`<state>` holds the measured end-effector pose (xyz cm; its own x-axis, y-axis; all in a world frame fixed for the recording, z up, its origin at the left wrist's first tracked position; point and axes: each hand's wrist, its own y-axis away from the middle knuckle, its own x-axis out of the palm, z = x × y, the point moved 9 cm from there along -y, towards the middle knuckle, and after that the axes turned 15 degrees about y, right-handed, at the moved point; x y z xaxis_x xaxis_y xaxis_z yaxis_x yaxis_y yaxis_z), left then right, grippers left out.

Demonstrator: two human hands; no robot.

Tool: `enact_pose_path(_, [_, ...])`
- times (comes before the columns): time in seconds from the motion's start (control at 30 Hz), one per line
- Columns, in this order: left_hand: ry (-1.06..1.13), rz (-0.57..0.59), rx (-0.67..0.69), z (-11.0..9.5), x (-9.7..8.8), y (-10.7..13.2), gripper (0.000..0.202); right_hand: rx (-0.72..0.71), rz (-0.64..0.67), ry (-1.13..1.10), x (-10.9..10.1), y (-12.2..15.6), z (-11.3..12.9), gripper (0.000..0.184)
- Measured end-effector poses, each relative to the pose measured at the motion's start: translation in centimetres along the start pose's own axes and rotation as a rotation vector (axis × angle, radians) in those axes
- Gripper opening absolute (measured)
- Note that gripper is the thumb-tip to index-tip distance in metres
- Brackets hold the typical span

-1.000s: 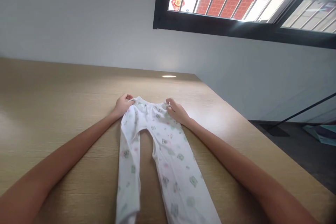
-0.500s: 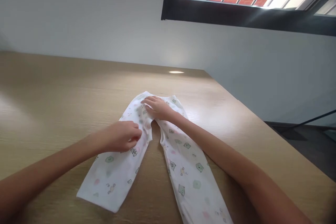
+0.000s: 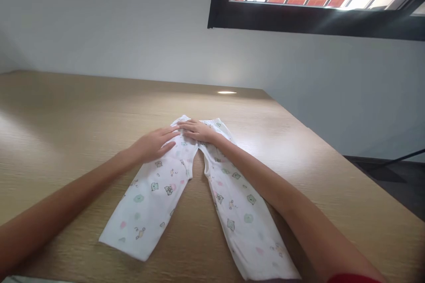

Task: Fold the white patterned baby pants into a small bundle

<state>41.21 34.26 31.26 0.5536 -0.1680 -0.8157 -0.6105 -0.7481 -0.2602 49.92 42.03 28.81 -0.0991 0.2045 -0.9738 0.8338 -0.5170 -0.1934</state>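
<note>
Pants (image 3: 156, 194) lie flat mid-frame on counter (image 3: 83, 110), legs splayed. Left hand (image 3: 154, 143) and right hand (image 3: 198, 131) press near the waistband, fingers stretched flat, pinching nothing. Risk: sliding palms could bunch the thin cloth.

Waistband (image 3: 216, 122) middle probably hidden (under hands (image 3: 198, 131)).

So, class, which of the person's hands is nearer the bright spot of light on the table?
Right. The right hand lies flat on the trousers, just short of the light spot; the left hand rests further left and nearer the person.
</note>
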Motion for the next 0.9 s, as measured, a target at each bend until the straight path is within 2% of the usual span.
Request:
enact_pose_path(0.03, [-0.006, 0.003, 0.028, 0.8, 0.4, -1.0, 0.045, 0.005, 0.014, 0.012, 0.2, 0.1, 0.0, 0.039])
enact_pose_path(0.1, [-0.009, 0.085, 0.068, 1.4, 2.1, -1.9, 0.047, 0.002, 0.043, 0.032, 0.5, 0.2, 0.0, 0.040])
enact_pose_path(0.17, [-0.016, 0.198, 0.079, 0.5, 4.0, -1.0, 0.047, -0.007, 0.062, 0.034, 0.7, 0.3, 0.0, 0.041])
enact_pose_path(0.27, [-0.039, 0.273, -0.005, -2.5, 5.8, 3.6, 0.050, 0.000, 0.073, 0.019, 0.8, 0.4, -0.1, 0.043])
enact_pose_path(0.33, [-0.076, 0.238, -0.109, -4.7, 6.0, 8.1, 0.053, 0.010, 0.071, -0.001, 0.8, 0.4, -0.2, 0.043])
enact_pose_path(0.43, [-0.110, 0.310, -0.098, -8.4, 6.8, 14.5, 0.054, 0.033, 0.049, -0.082, 0.5, 0.3, -0.3, 0.041])
enact_pose_path(0.5, [-0.109, 0.383, -0.044, -10.4, 7.0, 16.5, 0.045, 0.072, 0.028, -0.219, 0.0, 0.3, -0.7, 0.039])
enact_pose_path(0.53, [-0.116, 0.415, -0.031, -11.0, 6.8, 16.4, 0.040, 0.107, 0.021, -0.323, -0.3, 0.5, -1.0, 0.037])
enact_pose_path(0.6, [-0.142, 0.432, -0.027, -11.7, 5.9, 13.9, 0.035, 0.194, 0.009, -0.570, -1.1, 1.3, -1.6, 0.034])
enact_pose_path(0.63, [-0.154, 0.418, -0.022, -11.9, 5.3, 11.7, 0.037, 0.232, -0.002, -0.686, -1.6, 1.9, -1.7, 0.033])
enact_pose_path(0.7, [-0.122, 0.312, 0.062, -12.5, 4.3, 6.0, 0.043, 0.264, -0.037, -0.861, -2.9, 3.7, -1.5, 0.031])
enact_pose_path(0.73, [-0.097, 0.304, 0.111, -12.6, 4.5, 3.2, 0.046, 0.261, -0.048, -0.933, -3.6, 4.7, -1.1, 0.030])
enact_pose_path(0.8, [-0.045, 0.367, 0.172, -12.2, 6.4, -1.8, 0.047, 0.255, -0.024, -1.056, -4.4, 7.0, -0.1, 0.030])
enact_pose_path(0.87, [0.011, 0.354, 0.236, -12.1, 8.2, -5.4, 0.046, 0.281, 0.044, -1.100, -4.1, 9.2, 0.4, 0.030])
enact_pose_path(0.9, [0.032, 0.345, 0.255, -12.3, 9.0, -6.6, 0.048, 0.314, 0.061, -1.091, -3.8, 10.2, 0.1, 0.029])
